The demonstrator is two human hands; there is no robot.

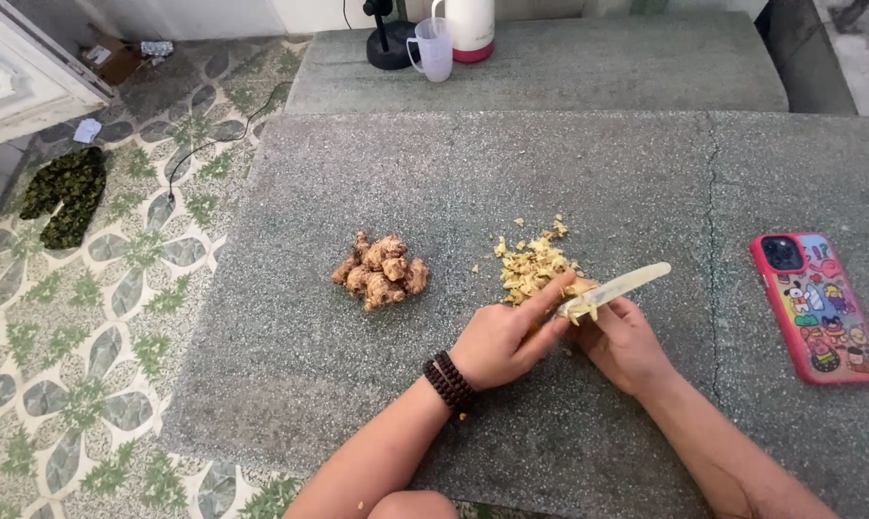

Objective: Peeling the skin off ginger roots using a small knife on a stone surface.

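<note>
A small ginger piece (580, 287) was pinched in the left hand (500, 338) right beside the peel pile (532, 265); a pale knife (615, 287) was gripped in the right hand (626, 343), its blade laid on that piece; plenty looked scraped already, yet a heap of unpeeled ginger (382, 270) sat left of the pile on the tabletop (569, 163), so roughly halfway; a phone (819, 306) lay well right of it.

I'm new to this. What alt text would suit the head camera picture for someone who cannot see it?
Two bare hands work at a grey stone slab: the right hand holds a pale knife against a small root piece gripped by the left hand, beside yellowish peelings. A heap of knobbly brown roots lies left, a red-cased phone right.
</note>
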